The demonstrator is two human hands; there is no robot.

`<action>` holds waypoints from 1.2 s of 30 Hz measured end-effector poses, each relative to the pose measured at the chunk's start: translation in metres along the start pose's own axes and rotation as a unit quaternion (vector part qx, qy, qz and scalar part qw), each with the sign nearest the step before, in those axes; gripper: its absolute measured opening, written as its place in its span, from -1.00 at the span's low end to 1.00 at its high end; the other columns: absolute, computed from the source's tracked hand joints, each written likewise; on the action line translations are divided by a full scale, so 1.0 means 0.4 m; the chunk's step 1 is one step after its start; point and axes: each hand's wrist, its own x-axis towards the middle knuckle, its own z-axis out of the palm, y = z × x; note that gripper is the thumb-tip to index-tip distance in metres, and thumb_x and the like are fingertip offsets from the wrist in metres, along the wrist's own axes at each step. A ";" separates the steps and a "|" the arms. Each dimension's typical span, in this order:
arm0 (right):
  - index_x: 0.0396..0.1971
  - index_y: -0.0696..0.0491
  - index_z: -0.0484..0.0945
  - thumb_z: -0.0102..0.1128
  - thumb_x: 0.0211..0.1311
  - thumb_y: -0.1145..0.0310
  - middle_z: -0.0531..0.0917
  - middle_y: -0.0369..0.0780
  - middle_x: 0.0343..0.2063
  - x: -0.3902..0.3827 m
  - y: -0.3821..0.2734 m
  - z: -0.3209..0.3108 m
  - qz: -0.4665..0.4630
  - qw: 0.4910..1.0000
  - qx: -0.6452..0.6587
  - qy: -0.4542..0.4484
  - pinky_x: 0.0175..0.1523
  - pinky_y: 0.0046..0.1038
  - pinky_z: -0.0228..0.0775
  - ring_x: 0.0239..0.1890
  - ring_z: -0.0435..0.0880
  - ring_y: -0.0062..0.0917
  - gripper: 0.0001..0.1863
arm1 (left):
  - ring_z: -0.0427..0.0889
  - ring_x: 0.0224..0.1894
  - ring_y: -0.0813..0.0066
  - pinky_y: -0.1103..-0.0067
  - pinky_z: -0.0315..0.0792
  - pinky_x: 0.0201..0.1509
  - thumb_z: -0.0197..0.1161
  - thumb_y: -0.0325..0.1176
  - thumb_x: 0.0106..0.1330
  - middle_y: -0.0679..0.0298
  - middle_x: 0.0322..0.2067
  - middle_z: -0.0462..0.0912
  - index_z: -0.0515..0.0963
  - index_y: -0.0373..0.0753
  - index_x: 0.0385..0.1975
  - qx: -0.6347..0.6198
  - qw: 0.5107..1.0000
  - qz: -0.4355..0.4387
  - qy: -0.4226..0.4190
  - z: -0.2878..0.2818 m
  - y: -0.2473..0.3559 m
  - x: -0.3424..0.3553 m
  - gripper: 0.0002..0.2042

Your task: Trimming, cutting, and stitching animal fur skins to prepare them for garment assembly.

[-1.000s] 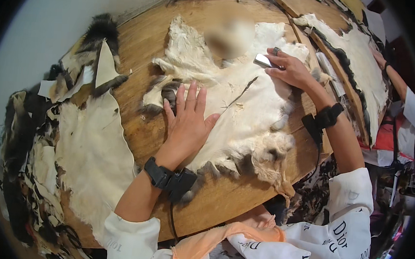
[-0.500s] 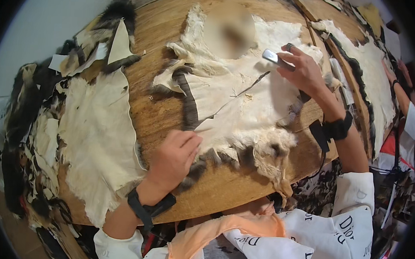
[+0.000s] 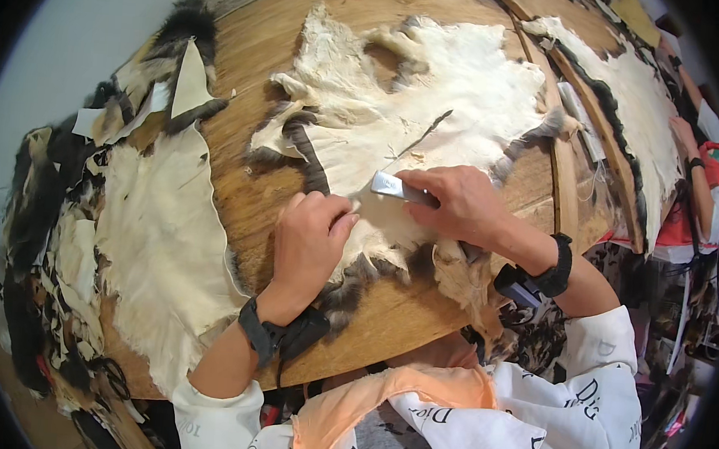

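Note:
A pale pelt [image 3: 359, 93], skin side up, lies spread on the wooden board, with dark fur showing along its edges. A thin dark slit or strip runs across its middle. My left hand [image 3: 309, 242] is closed in a pinch on the pelt's near left edge, beside a strip of dark fur. Close by on the right, my right hand [image 3: 460, 202] grips a small flat furrier's knife [image 3: 388, 184] with a silver end and a dark body. The silver end sits just above the skin near my left fingertips; contact there cannot be made out.
Another pale pelt [image 3: 157, 237] lies at the left beside heaped fur scraps [image 3: 37, 180]. Wooden strips [image 3: 600, 132] run along the right, next to a white bar-shaped object [image 3: 580, 123]. Past them, another person's hands [image 3: 684, 137] rest near a further pelt [image 3: 642, 118].
My right hand has come down and left with the knife, close to my left hand. My left hand has risen slightly, and the view has shifted a little.

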 end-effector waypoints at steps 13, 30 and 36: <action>-0.10 -0.14 0.55 0.21 -0.04 0.29 0.63 -0.23 -0.50 -0.010 0.017 0.012 0.000 0.999 -0.025 -0.033 -0.45 -0.38 0.39 -0.51 0.59 -0.34 -0.61 | 0.42 -0.21 0.30 0.41 0.28 -0.22 0.22 -0.36 0.06 0.35 -0.31 0.48 0.53 -0.15 -0.30 0.093 0.986 0.085 0.108 -0.012 0.020 -0.006 -0.81; -0.26 0.06 0.61 0.24 -0.01 0.36 0.56 -0.28 -0.70 -0.033 -0.084 -0.094 0.072 0.961 0.132 0.234 -0.53 -0.61 0.32 -0.66 0.48 -0.71 -0.74 | 0.47 -0.42 0.56 0.65 0.35 -0.34 0.33 -0.38 0.03 0.30 -0.42 0.52 0.58 -0.31 -0.35 -0.087 0.964 0.123 -0.219 -0.082 -0.033 0.151 -0.79; -0.40 0.13 0.58 0.03 0.19 0.19 0.57 -0.27 -0.50 -0.067 -0.165 -0.045 0.050 0.635 0.677 0.368 -0.34 -0.64 0.34 -0.34 0.53 -0.65 -0.70 | 0.50 -0.42 0.60 0.64 0.38 -0.32 0.27 -0.31 0.09 0.26 -0.47 0.59 0.59 -0.29 -0.37 -0.166 0.951 0.129 -0.226 -0.021 -0.093 0.174 -0.80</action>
